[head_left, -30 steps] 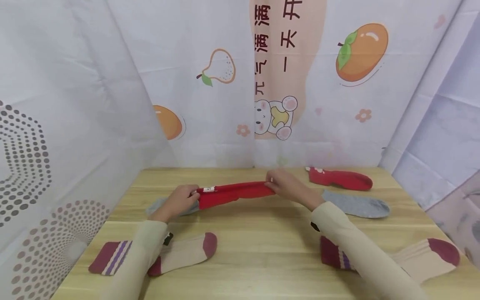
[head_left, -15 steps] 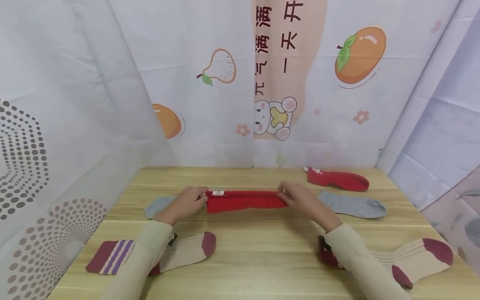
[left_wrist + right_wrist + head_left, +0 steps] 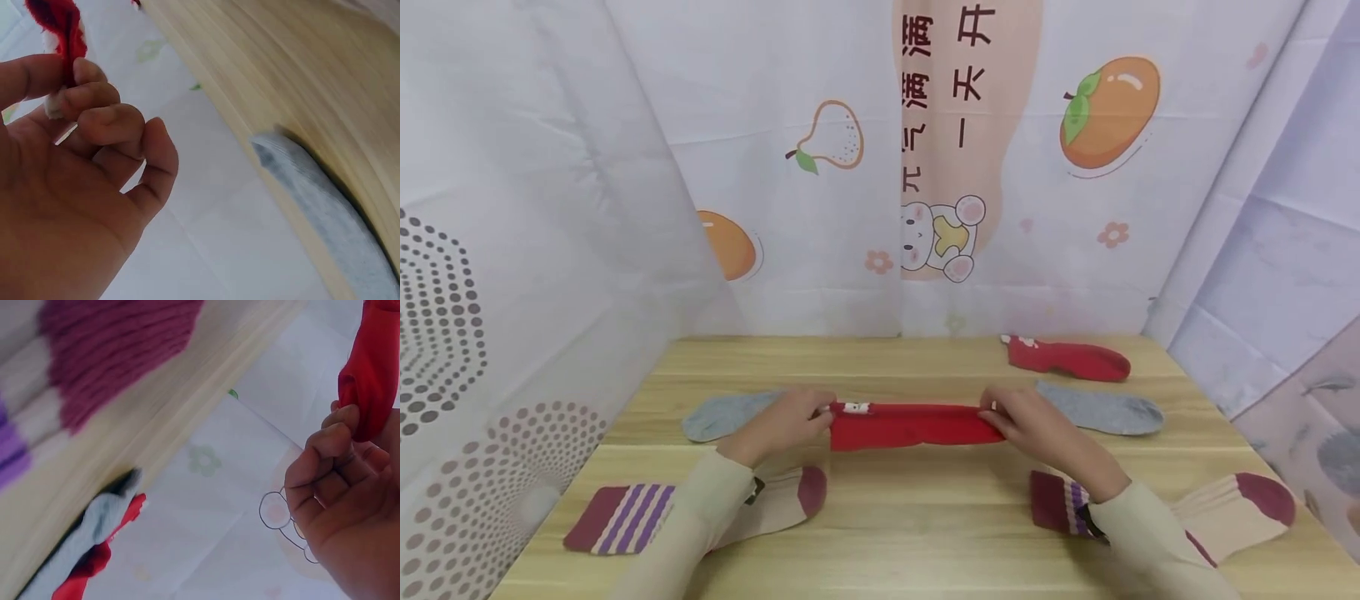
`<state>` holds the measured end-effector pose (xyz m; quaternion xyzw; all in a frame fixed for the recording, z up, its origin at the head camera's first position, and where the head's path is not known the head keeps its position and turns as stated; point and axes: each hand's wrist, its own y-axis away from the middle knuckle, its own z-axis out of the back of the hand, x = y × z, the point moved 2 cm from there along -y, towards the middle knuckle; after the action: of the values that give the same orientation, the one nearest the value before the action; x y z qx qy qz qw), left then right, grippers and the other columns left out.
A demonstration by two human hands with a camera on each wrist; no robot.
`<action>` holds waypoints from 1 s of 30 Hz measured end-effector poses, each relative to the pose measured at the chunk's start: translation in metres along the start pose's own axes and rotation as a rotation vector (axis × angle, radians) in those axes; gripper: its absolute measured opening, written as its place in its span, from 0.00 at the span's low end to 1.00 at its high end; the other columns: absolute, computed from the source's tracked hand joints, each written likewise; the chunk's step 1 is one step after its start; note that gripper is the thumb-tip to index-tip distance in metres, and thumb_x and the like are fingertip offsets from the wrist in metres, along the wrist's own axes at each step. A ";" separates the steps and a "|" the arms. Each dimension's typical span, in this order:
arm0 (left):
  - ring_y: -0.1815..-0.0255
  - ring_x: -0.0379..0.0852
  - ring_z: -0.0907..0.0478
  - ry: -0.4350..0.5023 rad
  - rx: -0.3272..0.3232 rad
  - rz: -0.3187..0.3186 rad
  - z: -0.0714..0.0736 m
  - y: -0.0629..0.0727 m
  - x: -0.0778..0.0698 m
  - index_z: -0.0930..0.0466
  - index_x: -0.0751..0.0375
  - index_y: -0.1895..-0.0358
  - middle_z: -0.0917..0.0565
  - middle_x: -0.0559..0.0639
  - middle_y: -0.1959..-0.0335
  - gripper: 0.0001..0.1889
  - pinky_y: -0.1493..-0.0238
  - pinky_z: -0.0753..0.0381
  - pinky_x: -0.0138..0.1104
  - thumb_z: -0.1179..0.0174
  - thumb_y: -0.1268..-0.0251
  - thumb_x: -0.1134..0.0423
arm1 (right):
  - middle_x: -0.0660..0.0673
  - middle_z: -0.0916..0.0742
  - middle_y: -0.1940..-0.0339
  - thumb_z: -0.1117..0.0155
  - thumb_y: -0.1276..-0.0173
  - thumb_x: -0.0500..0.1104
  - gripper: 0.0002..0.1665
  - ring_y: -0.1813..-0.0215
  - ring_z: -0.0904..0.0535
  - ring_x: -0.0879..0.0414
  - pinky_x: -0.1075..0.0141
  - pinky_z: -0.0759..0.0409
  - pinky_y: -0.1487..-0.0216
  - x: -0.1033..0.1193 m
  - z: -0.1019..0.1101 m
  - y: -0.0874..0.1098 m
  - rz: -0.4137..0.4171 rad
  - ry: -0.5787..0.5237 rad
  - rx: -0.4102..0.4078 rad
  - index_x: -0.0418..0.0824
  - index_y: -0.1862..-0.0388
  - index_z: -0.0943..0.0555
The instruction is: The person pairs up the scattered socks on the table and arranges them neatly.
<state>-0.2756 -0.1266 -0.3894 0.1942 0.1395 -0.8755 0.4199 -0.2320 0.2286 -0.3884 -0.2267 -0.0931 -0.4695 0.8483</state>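
Observation:
A red sock (image 3: 917, 425) with a small white patterned patch is stretched level between both hands, above the middle of the table. My left hand (image 3: 790, 423) pinches its cuff end beside the patch. At the other end, the toe is pinched by my right hand (image 3: 1033, 423). In the left wrist view the thumb and fingers of the left hand (image 3: 81, 144) close on the red and white cuff. The right wrist view has the fingers of the right hand (image 3: 350, 481) curled on the red toe (image 3: 372, 375).
Another red sock (image 3: 1067, 358) lies at the back right, with a grey sock (image 3: 1108, 412) in front of it. A second grey sock (image 3: 722, 415) lies at left. Striped maroon-and-cream socks lie front left (image 3: 617, 518) and front right (image 3: 1240, 512), partly under the sleeves. A printed curtain (image 3: 820, 292) stands behind the table (image 3: 925, 517).
Both hands have moved the red sock nearer and a little right, and it now hangs level instead of sloping. Both grips on its ends stay the same. The other socks lie where they were.

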 end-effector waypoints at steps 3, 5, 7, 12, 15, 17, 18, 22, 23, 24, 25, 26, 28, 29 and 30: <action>0.79 0.37 0.35 -0.001 0.025 -0.028 0.000 0.002 -0.009 0.30 0.54 0.75 0.32 0.41 0.82 0.10 0.75 0.30 0.32 0.49 0.33 0.67 | 0.60 0.21 0.76 0.32 0.33 0.37 0.05 0.77 0.31 0.67 0.70 0.26 0.73 0.003 0.005 0.007 0.003 -0.002 0.054 0.45 0.64 0.20; 0.78 0.37 0.35 -0.008 0.042 -0.038 0.001 0.003 -0.014 0.30 0.53 0.75 0.31 0.41 0.82 0.10 0.74 0.30 0.33 0.48 0.33 0.67 | 0.60 0.22 0.77 0.33 0.32 0.37 0.05 0.77 0.31 0.67 0.71 0.27 0.74 0.005 0.008 0.011 0.009 -0.005 0.102 0.45 0.64 0.20; 0.77 0.37 0.33 -0.019 0.063 -0.040 0.001 0.005 -0.019 0.28 0.52 0.73 0.29 0.40 0.81 0.10 0.74 0.28 0.33 0.48 0.32 0.66 | 0.60 0.23 0.78 0.34 0.31 0.37 0.04 0.77 0.31 0.67 0.70 0.27 0.75 0.008 0.012 0.014 0.011 -0.010 0.144 0.45 0.64 0.20; 0.79 0.35 0.33 0.024 0.152 -0.035 0.004 0.013 -0.022 0.24 0.53 0.72 0.28 0.38 0.81 0.10 0.76 0.28 0.31 0.45 0.28 0.64 | 0.59 0.24 0.79 0.34 0.30 0.38 0.04 0.78 0.32 0.66 0.70 0.28 0.75 0.016 0.016 0.016 0.001 -0.002 0.181 0.45 0.66 0.20; 0.77 0.35 0.32 0.078 0.212 -0.028 0.006 0.020 -0.023 0.23 0.55 0.71 0.26 0.39 0.79 0.10 0.73 0.26 0.32 0.44 0.27 0.63 | 0.59 0.25 0.81 0.33 0.31 0.38 0.07 0.79 0.34 0.67 0.71 0.29 0.77 0.022 0.016 0.018 -0.014 0.017 0.211 0.46 0.69 0.21; 0.75 0.34 0.30 0.083 0.240 -0.030 0.007 0.023 -0.025 0.22 0.53 0.71 0.25 0.39 0.76 0.10 0.70 0.25 0.32 0.44 0.27 0.62 | 0.59 0.26 0.82 0.33 0.32 0.38 0.08 0.80 0.34 0.67 0.71 0.30 0.77 0.025 0.016 0.019 -0.012 0.034 0.224 0.46 0.71 0.22; 0.75 0.35 0.30 0.090 0.254 -0.033 0.007 0.025 -0.027 0.22 0.54 0.70 0.25 0.39 0.76 0.10 0.70 0.25 0.33 0.43 0.27 0.62 | 0.59 0.27 0.82 0.32 0.33 0.38 0.09 0.80 0.35 0.67 0.71 0.30 0.77 0.027 0.016 0.020 -0.004 0.042 0.225 0.46 0.71 0.22; 0.76 0.34 0.30 0.077 0.295 -0.076 0.003 0.028 -0.037 0.21 0.51 0.69 0.25 0.39 0.76 0.08 0.71 0.25 0.31 0.42 0.29 0.63 | 0.60 0.28 0.81 0.31 0.34 0.38 0.12 0.78 0.35 0.67 0.71 0.32 0.76 0.033 0.018 0.023 0.028 0.083 0.229 0.48 0.74 0.24; 0.77 0.33 0.30 0.075 0.302 -0.079 0.002 0.028 -0.039 0.21 0.50 0.69 0.25 0.38 0.76 0.08 0.72 0.25 0.31 0.41 0.29 0.63 | 0.60 0.28 0.81 0.31 0.34 0.38 0.13 0.78 0.35 0.67 0.71 0.32 0.76 0.035 0.019 0.024 0.029 0.088 0.237 0.48 0.75 0.25; 0.78 0.33 0.29 0.081 0.310 -0.077 0.001 0.029 -0.042 0.20 0.50 0.69 0.25 0.38 0.77 0.07 0.73 0.25 0.31 0.41 0.29 0.64 | 0.59 0.29 0.81 0.31 0.35 0.38 0.14 0.78 0.35 0.66 0.71 0.33 0.76 0.036 0.020 0.025 0.031 0.092 0.246 0.48 0.75 0.26; 0.78 0.33 0.29 0.079 0.312 -0.077 0.001 0.029 -0.044 0.20 0.50 0.68 0.24 0.38 0.77 0.07 0.73 0.24 0.31 0.41 0.29 0.63 | 0.60 0.29 0.81 0.31 0.34 0.38 0.15 0.77 0.35 0.67 0.71 0.33 0.75 0.037 0.020 0.027 0.022 0.095 0.258 0.49 0.76 0.26; 0.78 0.33 0.28 0.077 0.310 -0.073 0.000 0.029 -0.046 0.20 0.50 0.68 0.24 0.38 0.76 0.07 0.73 0.24 0.31 0.41 0.29 0.63 | 0.59 0.29 0.81 0.31 0.34 0.38 0.15 0.77 0.36 0.66 0.71 0.33 0.75 0.038 0.021 0.028 0.014 0.094 0.270 0.49 0.76 0.26; 0.78 0.33 0.27 0.064 0.305 -0.069 -0.001 0.029 -0.048 0.19 0.49 0.67 0.24 0.37 0.76 0.06 0.72 0.24 0.30 0.40 0.30 0.63 | 0.59 0.29 0.81 0.32 0.34 0.37 0.16 0.77 0.36 0.66 0.71 0.33 0.75 0.039 0.023 0.031 -0.004 0.085 0.295 0.49 0.77 0.27; 0.79 0.33 0.27 0.068 0.310 -0.065 -0.002 0.029 -0.049 0.20 0.49 0.68 0.23 0.38 0.76 0.07 0.72 0.24 0.30 0.40 0.30 0.63 | 0.59 0.29 0.82 0.32 0.34 0.37 0.16 0.78 0.36 0.66 0.71 0.33 0.75 0.040 0.024 0.032 -0.007 0.076 0.305 0.50 0.77 0.27; 0.79 0.33 0.27 0.073 0.314 -0.062 -0.002 0.029 -0.050 0.19 0.49 0.68 0.23 0.38 0.76 0.07 0.72 0.24 0.30 0.41 0.30 0.64 | 0.59 0.29 0.82 0.32 0.34 0.37 0.16 0.78 0.36 0.66 0.70 0.32 0.75 0.041 0.025 0.033 -0.010 0.071 0.315 0.50 0.77 0.26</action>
<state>-0.2239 -0.1094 -0.3712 0.2848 0.0218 -0.8914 0.3518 -0.1805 0.2246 -0.3614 -0.0737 -0.1368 -0.4610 0.8737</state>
